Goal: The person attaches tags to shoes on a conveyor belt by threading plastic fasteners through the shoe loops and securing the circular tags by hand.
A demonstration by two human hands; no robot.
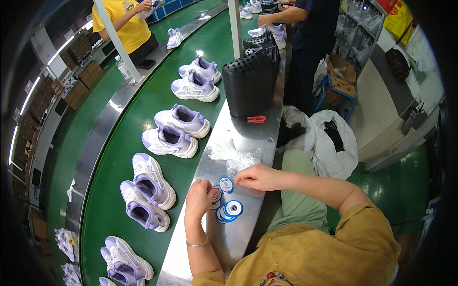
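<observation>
Round stickers point(226, 185), white with a blue ring, are the thing both hands work on in the head view. One such sticker stands between the two hands, and the right hand point(257, 177) pinches its edge with thumb and forefinger, the other fingers curled in. The left hand point(199, 198) is closed around a small stack of the same discs point(215, 195), just to the left of the pinched one; how many it holds I cannot tell, because the fingers cover most of them. A thin bracelet point(197, 244) sits on the left wrist. Just below the right hand, two or three more blue-ringed discs point(231, 209) lie on the steel table point(238, 238), overlapping each other and touching the table surface.

Just beyond the right hand lies a crumpled clear plastic bag point(241, 159) on the same table. Farther away from the hands stand a black perforated bin point(250, 81) and a small red tool point(256, 119) in front of it. To the left of the left hand runs a green conveyor belt point(114, 190) with pairs of white and lilac sneakers point(148, 188) in a row. Two other persons stand at the far end, one in a yellow shirt point(125, 24), one in dark clothes point(310, 28).
</observation>
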